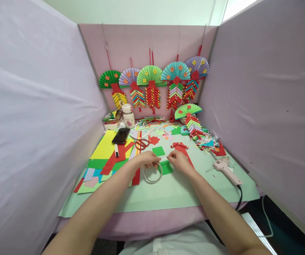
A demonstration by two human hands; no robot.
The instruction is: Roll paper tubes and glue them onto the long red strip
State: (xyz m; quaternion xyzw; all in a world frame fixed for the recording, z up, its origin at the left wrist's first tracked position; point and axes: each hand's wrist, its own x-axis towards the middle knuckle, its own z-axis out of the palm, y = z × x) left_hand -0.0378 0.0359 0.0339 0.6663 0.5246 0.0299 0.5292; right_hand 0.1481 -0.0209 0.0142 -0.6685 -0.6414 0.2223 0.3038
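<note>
My left hand (150, 158) is closed around the upper edge of a thin roll of tape (153, 182), whose ring hangs below the fingers. A short pale strip of tape (163, 160) stretches from the roll across to my right hand (179, 162), which pinches its end. Beneath the strip lies a green paper piece (167, 168), partly covered by the hands. Just beyond it sits a smaller green paper square (158, 151). Near my right hand, a red paper strip (186, 157) has small red paper rolls (179, 145) at its far end.
Red-handled scissors (142, 144), a black phone (121, 136) and coloured paper sheets (101, 145) lie to the left. On the right are a glue gun (227, 170) with a cord and a pile of scraps (208, 141). Paper fan ornaments (151, 76) hang on the back panel.
</note>
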